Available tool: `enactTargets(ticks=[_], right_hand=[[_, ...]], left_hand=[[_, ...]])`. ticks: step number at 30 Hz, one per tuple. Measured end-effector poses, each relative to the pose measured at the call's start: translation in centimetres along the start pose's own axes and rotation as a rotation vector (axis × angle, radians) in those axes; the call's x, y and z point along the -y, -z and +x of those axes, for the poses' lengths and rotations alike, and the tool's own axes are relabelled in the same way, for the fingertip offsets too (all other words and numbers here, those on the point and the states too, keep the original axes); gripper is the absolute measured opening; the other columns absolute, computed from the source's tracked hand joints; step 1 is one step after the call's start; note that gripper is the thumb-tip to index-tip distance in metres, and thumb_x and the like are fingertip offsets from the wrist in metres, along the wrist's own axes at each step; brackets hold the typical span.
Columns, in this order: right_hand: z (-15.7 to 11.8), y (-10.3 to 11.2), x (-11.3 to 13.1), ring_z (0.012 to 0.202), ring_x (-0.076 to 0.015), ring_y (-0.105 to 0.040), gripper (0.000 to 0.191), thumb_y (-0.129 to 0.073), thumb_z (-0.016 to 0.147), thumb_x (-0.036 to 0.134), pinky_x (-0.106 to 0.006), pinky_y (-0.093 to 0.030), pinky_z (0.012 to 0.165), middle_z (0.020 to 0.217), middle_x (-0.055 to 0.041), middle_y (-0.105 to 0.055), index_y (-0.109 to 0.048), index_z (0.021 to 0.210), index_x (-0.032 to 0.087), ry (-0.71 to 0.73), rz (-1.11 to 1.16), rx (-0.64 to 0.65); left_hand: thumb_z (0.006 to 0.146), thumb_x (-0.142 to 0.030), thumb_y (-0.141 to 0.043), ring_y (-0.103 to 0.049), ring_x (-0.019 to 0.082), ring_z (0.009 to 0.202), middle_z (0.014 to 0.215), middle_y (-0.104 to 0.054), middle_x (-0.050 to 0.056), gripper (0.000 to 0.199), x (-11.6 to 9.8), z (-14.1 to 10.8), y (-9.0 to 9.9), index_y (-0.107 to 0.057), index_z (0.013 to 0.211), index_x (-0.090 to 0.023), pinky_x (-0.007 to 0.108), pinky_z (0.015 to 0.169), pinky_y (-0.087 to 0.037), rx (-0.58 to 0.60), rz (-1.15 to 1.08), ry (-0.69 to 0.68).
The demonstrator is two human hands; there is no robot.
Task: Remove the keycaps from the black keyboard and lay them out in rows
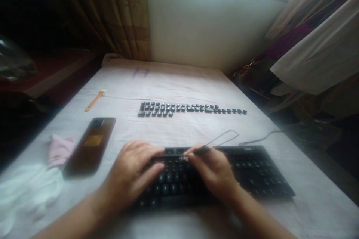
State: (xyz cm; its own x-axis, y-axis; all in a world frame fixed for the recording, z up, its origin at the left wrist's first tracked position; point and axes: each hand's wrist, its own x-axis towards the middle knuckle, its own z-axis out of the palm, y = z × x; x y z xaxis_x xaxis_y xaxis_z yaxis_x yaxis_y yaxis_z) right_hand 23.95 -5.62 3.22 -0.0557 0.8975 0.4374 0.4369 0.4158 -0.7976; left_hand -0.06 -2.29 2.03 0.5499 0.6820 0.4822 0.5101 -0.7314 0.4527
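Note:
A black computer keyboard (252, 171) lies in front of me, some of its key positions looking bare. My left hand (137, 168) rests over its left end, index finger and thumb stretched out and apart on the upper keys. Above the upper middle keys, my right hand (211, 166) is closed around the dark handle of a wire keycap puller (204, 150). The puller's thin wire loop (231, 133) sticks up and away to the right. A small pale spot shows at my right fingertips, too blurred to name. Behind the keyboard, loose black keycaps (193, 108) stand in rows.
Left of the keyboard lie a brown smartphone (94, 145), a pink cloth (60, 149) and a blurred white cloth (30, 190). An orange-handled brush (95, 101) lies farther back. The keyboard's cable (260, 137) runs right. Curtains (126, 15) and hanging clothes (322, 52) flank the wall.

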Motion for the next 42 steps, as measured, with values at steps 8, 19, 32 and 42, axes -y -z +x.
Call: enactTargets(ticks=[8,19,32,42], right_hand=[[-0.4,-1.4,1.4,0.071,-0.0128,-0.07,0.012,-0.058,0.089,0.01,-0.02,-0.054,0.067,0.079,-0.0031,-0.073,-0.067,0.089,0.018,0.104,0.065,0.061],[-0.6,-2.2,1.7,0.07,-0.0141,-0.071,0.013,-0.058,0.089,0.011,-0.022,-0.056,0.065,0.079,-0.0028,-0.074,-0.068,0.09,0.019,0.032,0.103,0.07],[-0.5,-2.4,1.9,0.083,-0.0149,-0.072,0.025,-0.057,0.088,0.004,-0.024,-0.058,0.076,0.091,-0.0029,-0.075,-0.069,0.1,0.022,0.091,0.188,-0.008],[0.2,-1.3,1.5,0.066,-0.0152,-0.065,0.016,-0.066,0.084,0.014,-0.024,-0.055,0.06,0.079,-0.0043,-0.069,-0.065,0.099,0.02,0.253,-0.158,0.098]], left_hand=[[0.083,-0.034,-0.073,-0.065,0.023,0.091,0.096,-0.072,0.001,0.032,-1.8,-0.2,-1.5,-0.061,0.112,-0.025,0.037,0.084,-0.045,0.082,-0.196,0.141],[0.081,-0.024,-0.068,-0.063,0.02,0.084,0.085,-0.07,-0.001,0.008,-2.2,0.0,-1.1,-0.066,0.088,-0.024,0.037,0.083,-0.045,0.103,-0.322,0.275],[0.077,-0.022,-0.064,-0.065,0.024,0.095,0.09,-0.072,0.0,0.019,-2.0,-0.2,-1.2,-0.07,0.095,-0.028,0.049,0.1,-0.044,0.113,-0.295,0.366],[0.086,-0.033,-0.066,-0.068,0.022,0.093,0.096,-0.074,0.001,0.014,-1.5,-0.3,-0.9,-0.073,0.098,-0.03,0.04,0.089,-0.054,0.065,-0.491,0.459]])
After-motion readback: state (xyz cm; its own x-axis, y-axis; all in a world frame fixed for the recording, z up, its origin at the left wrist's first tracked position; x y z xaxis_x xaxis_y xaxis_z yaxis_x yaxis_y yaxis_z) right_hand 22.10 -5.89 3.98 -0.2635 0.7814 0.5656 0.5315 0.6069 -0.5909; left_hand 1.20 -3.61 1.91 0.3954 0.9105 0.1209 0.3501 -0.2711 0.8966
